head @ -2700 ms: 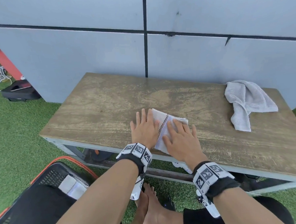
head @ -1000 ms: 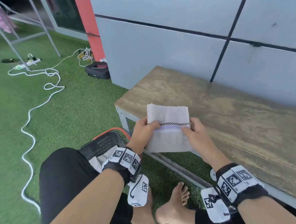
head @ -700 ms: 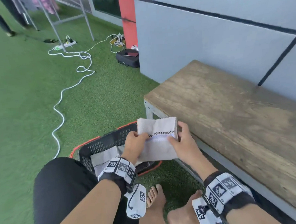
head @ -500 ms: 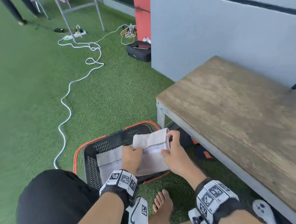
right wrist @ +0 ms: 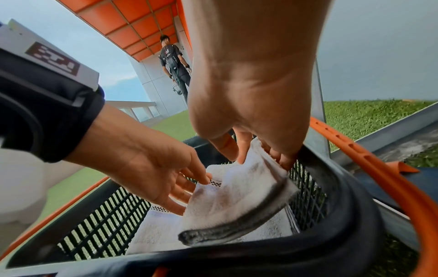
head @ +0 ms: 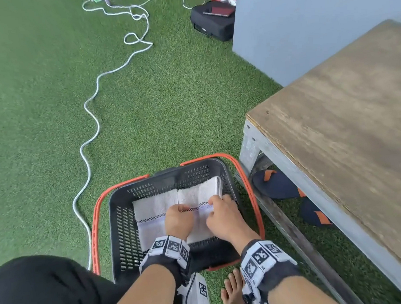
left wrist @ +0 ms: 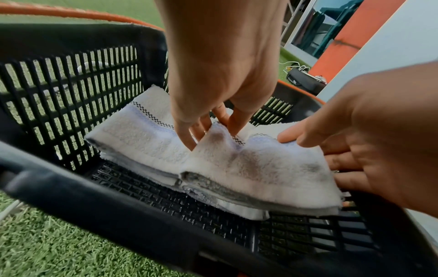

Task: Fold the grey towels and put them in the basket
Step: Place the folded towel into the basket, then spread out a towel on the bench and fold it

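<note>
A black basket (head: pixel 118 202) with orange handles stands on the grass in front of my knees. One folded grey towel (head: pixel 151 214) lies flat in its left half. A second folded grey towel (head: pixel 202 190) is down in the right half, against the first. My left hand (head: pixel 181 208) pinches its left edge, seen close in the left wrist view (left wrist: pixel 208 131). My right hand (head: pixel 215 201) grips its right edge, thumb on top and fingers beneath (right wrist: pixel 258 151). The held towel (left wrist: pixel 249 165) sags a little between both hands.
A wooden table (head: pixel 332 121) stands right of the basket, with dark sandals (head: pixel 275 185) under it. A white cable (head: pixel 89 134) snakes over the grass to the left. A black bag (head: pixel 213 21) sits by the wall. My bare foot (head: pixel 232 289) is beside the basket.
Both hands lifted the folded towel off the table, carried it left and down, and now hold it inside the basket beside the other folded towel.
</note>
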Demonstrator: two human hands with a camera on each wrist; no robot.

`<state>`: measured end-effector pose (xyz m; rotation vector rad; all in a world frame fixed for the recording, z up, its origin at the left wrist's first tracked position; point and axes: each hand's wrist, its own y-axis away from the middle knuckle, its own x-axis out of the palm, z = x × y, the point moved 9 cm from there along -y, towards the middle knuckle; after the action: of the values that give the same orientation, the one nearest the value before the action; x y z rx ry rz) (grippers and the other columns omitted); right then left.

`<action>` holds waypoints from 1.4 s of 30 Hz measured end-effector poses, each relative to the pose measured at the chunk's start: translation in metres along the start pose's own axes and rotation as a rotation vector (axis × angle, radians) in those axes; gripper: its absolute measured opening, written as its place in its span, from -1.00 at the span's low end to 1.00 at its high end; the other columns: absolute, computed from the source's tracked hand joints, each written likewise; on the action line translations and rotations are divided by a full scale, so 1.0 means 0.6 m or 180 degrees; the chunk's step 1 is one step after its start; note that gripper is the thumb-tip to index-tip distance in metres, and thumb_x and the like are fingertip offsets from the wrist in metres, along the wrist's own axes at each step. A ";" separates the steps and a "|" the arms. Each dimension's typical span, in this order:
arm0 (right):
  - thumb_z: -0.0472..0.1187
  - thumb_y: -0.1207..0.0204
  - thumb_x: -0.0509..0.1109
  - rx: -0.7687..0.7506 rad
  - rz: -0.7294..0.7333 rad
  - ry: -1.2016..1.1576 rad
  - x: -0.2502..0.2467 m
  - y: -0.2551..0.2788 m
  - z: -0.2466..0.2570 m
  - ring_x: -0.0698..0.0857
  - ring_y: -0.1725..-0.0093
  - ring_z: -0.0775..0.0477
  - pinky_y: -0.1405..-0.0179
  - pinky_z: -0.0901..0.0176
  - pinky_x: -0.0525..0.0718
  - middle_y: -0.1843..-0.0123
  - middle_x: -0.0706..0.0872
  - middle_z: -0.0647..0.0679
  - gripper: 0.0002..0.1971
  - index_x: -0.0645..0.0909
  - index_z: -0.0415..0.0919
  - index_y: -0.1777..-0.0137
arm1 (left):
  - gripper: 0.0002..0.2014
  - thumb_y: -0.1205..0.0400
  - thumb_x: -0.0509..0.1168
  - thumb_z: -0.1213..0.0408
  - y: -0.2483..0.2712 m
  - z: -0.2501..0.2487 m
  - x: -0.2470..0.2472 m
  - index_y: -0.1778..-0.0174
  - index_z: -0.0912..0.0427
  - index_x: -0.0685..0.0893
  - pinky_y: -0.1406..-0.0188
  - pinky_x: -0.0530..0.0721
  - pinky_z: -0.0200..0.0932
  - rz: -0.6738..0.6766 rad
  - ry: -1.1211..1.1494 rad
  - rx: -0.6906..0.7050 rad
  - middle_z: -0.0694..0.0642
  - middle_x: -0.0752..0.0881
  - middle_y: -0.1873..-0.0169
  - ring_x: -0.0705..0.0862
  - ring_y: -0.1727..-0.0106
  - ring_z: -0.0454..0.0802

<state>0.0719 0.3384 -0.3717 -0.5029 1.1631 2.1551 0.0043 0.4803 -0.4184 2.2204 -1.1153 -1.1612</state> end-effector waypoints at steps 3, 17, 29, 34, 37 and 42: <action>-0.27 -0.61 0.19 0.0067 0.0079 -0.0070 0.011 -0.022 -0.008 0.47 -0.44 -0.26 -0.42 -0.11 0.51 -0.45 0.41 -0.18 -0.54 0.42 -0.22 -0.53 | -0.83 -0.58 0.39 0.36 -0.017 0.005 0.008 -0.07 0.14 0.72 0.24 0.62 -0.15 -0.0038 0.0112 -0.0057 0.11 0.77 0.16 0.69 0.17 0.04; -0.31 -0.71 0.09 0.0011 0.0153 -0.0257 0.019 -0.041 -0.021 0.26 -0.72 -0.20 -0.59 -0.08 0.36 -0.83 -0.13 -0.11 -0.38 0.08 -0.20 -0.76 | -0.63 -0.66 0.30 0.32 -0.056 0.012 0.028 -0.40 0.24 0.63 -0.05 0.67 -0.10 0.0131 -0.0340 -0.0078 0.17 0.71 -0.12 0.67 -0.12 0.10; -0.32 -0.70 0.20 -0.0580 -0.0926 -0.1133 -0.162 0.145 -0.002 0.64 -0.28 0.10 -0.30 0.29 0.51 -0.28 0.70 0.07 -0.70 0.61 -0.09 -0.34 | -0.81 -0.60 0.25 0.50 0.151 -0.230 0.014 -0.06 0.22 0.66 0.26 0.54 -0.48 -0.0225 0.0598 0.1610 0.06 0.71 0.07 0.62 0.18 -0.19; -0.35 -0.70 0.19 -0.0823 -0.1469 -0.1535 -0.267 0.299 -0.009 0.74 -0.02 0.07 -0.17 0.01 0.70 -0.02 0.78 0.11 -0.73 0.66 -0.02 -0.15 | -0.84 -0.53 0.25 0.40 0.322 -0.335 0.025 0.02 0.14 0.63 0.05 0.61 -0.19 -0.0101 0.0960 0.2740 0.05 0.71 0.11 0.67 0.11 -0.04; -0.35 -0.74 0.19 -0.0855 -0.1783 -0.1679 -0.322 0.393 -0.036 0.76 0.09 0.06 0.07 0.15 0.71 0.04 0.78 0.10 -0.73 0.65 0.00 -0.11 | -0.82 -0.49 0.23 0.33 0.423 -0.381 0.048 0.03 0.07 0.62 0.02 0.60 -0.19 0.0119 0.0981 0.3310 0.04 0.71 0.13 0.68 0.10 0.00; -0.35 -0.77 0.19 -0.0589 -0.2460 -0.1817 -0.387 0.533 -0.129 0.72 0.19 0.28 0.22 0.48 0.59 0.04 0.77 0.06 -0.74 0.67 -0.03 -0.09 | -0.90 -0.54 0.26 0.27 0.569 -0.412 0.131 0.08 0.00 0.61 0.14 0.60 -0.14 0.1025 0.0706 0.3788 -0.01 0.67 0.18 0.58 0.21 -0.05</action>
<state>0.0247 0.0611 -0.0836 -0.3047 0.3576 1.5604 0.0726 0.2073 -0.0947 2.6172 -2.3214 -0.0072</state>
